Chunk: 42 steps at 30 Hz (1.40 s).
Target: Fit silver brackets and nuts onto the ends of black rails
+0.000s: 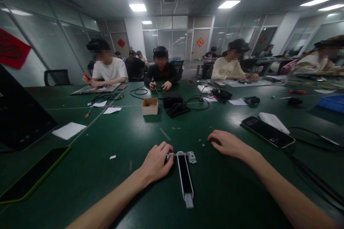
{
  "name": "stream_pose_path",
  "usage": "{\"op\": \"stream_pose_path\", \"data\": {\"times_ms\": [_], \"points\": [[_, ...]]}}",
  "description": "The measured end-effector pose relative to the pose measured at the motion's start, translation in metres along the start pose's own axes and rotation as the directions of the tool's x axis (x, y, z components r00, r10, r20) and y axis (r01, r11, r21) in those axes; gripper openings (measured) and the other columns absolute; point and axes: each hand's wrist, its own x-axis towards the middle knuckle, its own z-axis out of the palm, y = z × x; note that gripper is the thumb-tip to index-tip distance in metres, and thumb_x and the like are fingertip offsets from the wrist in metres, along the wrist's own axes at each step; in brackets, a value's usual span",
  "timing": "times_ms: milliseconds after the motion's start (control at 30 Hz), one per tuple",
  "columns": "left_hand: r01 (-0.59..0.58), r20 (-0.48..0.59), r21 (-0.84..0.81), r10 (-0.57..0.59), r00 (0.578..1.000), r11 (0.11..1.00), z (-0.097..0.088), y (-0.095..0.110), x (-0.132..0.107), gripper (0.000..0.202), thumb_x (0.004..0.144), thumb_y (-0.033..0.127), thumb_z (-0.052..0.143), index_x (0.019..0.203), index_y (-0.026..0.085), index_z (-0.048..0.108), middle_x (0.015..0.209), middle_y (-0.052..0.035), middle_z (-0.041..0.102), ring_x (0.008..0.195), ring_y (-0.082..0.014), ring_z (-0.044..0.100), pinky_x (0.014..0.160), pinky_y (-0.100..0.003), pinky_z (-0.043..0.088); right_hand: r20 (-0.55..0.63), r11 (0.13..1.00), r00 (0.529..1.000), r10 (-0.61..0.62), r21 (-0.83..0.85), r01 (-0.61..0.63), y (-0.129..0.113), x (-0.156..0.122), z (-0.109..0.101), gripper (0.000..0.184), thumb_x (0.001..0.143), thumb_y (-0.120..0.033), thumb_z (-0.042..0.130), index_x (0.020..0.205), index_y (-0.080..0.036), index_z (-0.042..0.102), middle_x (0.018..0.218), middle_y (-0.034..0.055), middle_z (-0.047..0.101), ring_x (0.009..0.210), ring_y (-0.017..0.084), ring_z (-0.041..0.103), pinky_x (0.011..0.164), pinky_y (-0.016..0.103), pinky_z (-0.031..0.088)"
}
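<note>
As left hand (pixel 156 162) touches, metal bracket (pixel 185 175) beside

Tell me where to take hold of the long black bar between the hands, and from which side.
Best to pinch the long black bar across its middle, coming from the right with the right hand. It lies flat and runs toward the wearer, so its long edges look easy to span, and that side looks free. The left hand sits at the far end, by the metal bracket.

On my screen now: dark green tabletop (pixel 120 139) throughout; black-and-silver bar (pixel 185 177) at 6 o'clock; tan cardboard box (pixel 149 106) at 12; blue bin (pixel 331 103) at 3; red banner (pixel 12 48) at 10, dark lettering.
</note>
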Motion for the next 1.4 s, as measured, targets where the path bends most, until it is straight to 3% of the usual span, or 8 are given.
{"op": "stream_pose_path", "data": {"times_ms": [233, 367, 433, 533, 633, 700, 1033, 1400], "points": [[-0.035, -0.055, 0.003, 0.035, 0.998, 0.999, 0.003, -0.004, 0.000, 0.014, 0.087, 0.020, 0.045, 0.098, 0.018, 0.052, 0.095, -0.0050, 0.058, 0.077, -0.0190, 0.055, 0.070, -0.032, 0.044, 0.019, 0.999, 0.999, 0.032, 0.003, -0.032, -0.006, 0.004, 0.007, 0.014, 0.084, -0.020, 0.048, 0.089, -0.017, 0.061, 0.094, 0.0090, 0.062, 0.083, 0.020, 0.059, 0.073, 0.033, 0.048], [-0.068, -0.097, 0.015, 0.069, 0.993, 0.998, 0.003, -0.003, -0.001, 0.013, 0.087, 0.021, 0.046, 0.098, 0.018, 0.053, 0.092, -0.0042, 0.058, 0.075, -0.0179, 0.054, 0.068, -0.030, 0.043, -0.126, 0.996, 0.989, -0.071, 0.036, 0.076, -0.026, 0.002, 0.013, 0.014, 0.086, -0.020, 0.047, 0.090, -0.017, 0.060, 0.091, 0.0082, 0.062, 0.081, 0.020, 0.059, 0.071, 0.034, 0.049], [-0.113, -0.124, 0.034, 0.116, 0.986, 0.993, 0.003, -0.002, -0.002, 0.012, 0.087, 0.023, 0.048, 0.097, 0.018, 0.053, 0.091, -0.0039, 0.059, 0.074, -0.0176, 0.053, 0.068, -0.030, 0.042, -0.248, 0.976, 0.952, -0.180, 0.079, 0.205, -0.045, 0.001, 0.019, 0.015, 0.087, -0.018, 0.047, 0.095, -0.017, 0.059, 0.093, 0.0081, 0.062, 0.083, 0.019, 0.059, 0.073, 0.033, 0.049], [-0.215, -0.159, 0.059, 0.222, 0.962, 0.975, 0.004, -0.002, -0.002, 0.012, 0.086, 0.027, 0.054, 0.094, 0.018, 0.055, 0.089, -0.0036, 0.060, 0.073, -0.0172, 0.054, 0.066, -0.029, 0.041, -0.408, 0.907, 0.853, -0.325, 0.122, 0.404, -0.080, -0.001, 0.030, 0.012, 0.087, -0.016, 0.051, 0.097, -0.017, 0.059, 0.088, 0.0068, 0.064, 0.081, 0.018, 0.059, 0.072, 0.032, 0.048], [-0.352, -0.211, 0.066, 0.358, 0.910, 0.934, 0.008, -0.006, -0.002, 0.014, 0.090, 0.031, 0.055, 0.091, 0.017, 0.055, 0.084, -0.0033, 0.062, 0.071, -0.0158, 0.055, 0.065, -0.028, 0.040, -0.505, 0.840, 0.782, -0.366, 0.183, 0.511, -0.110, -0.004, 0.042, 0.005, 0.086, -0.015, 0.054, 0.087, -0.017, 0.058, 0.079, 0.0044, 0.064, 0.073, 0.017, 0.058, 0.068, 0.030, 0.047], [-0.426, -0.252, 0.060, 0.426, 0.869, 0.903, 0.011, -0.009, -0.001, 0.016, 0.093, 0.032, 0.053, 0.090, 0.017, 0.055, 0.081, -0.0029, 0.063, 0.070, -0.0145, 0.056, 0.064, -0.027, 0.040, -0.527, 0.808, 0.766, -0.368, 0.226, 0.544, -0.120, -0.005, 0.047, 0.006, 0.086, -0.014, 0.054, 0.084, -0.018, 0.058, 0.078, 0.0037, 0.064, 0.073, 0.016, 0.058, 0.069, 0.029, 0.046], [-0.519, -0.382, 0.099, 0.514, 0.768, 0.849, 0.012, -0.011, 0.001, 0.017, 0.096, 0.028, 0.050, 0.090, 0.017, 0.062, 0.079, -0.0029, 0.068, 0.066, -0.0118, 0.061, 0.062, -0.025, 0.040, -0.508, 0.774, 0.790, -0.344, 0.323, 0.545, -0.117, -0.006, 0.047, 0.010, 0.086, -0.015, 0.052, 0.088, -0.018, 0.062, 0.080, 0.0040, 0.066, 0.074, 0.016, 0.060, 0.070, 0.029, 0.049], [-0.436, -0.435, 0.013, 0.397, 0.808, 0.900, 0.011, -0.009, 0.002, 0.007, 0.090, 0.023, 0.055, 0.088, 0.018, 0.060, 0.077, -0.0019, 0.069, 0.065, -0.0125, 0.063, 0.062, -0.025, 0.043, -0.470, 0.743, 0.797, -0.378, 0.359, 0.565, -0.117, -0.009, 0.038, 0.021, 0.082, -0.012, 0.051, 0.100, -0.016, 0.060, 0.092, 0.0074, 0.066, 0.083, 0.018, 0.060, 0.076, 0.032, 0.051]]}}
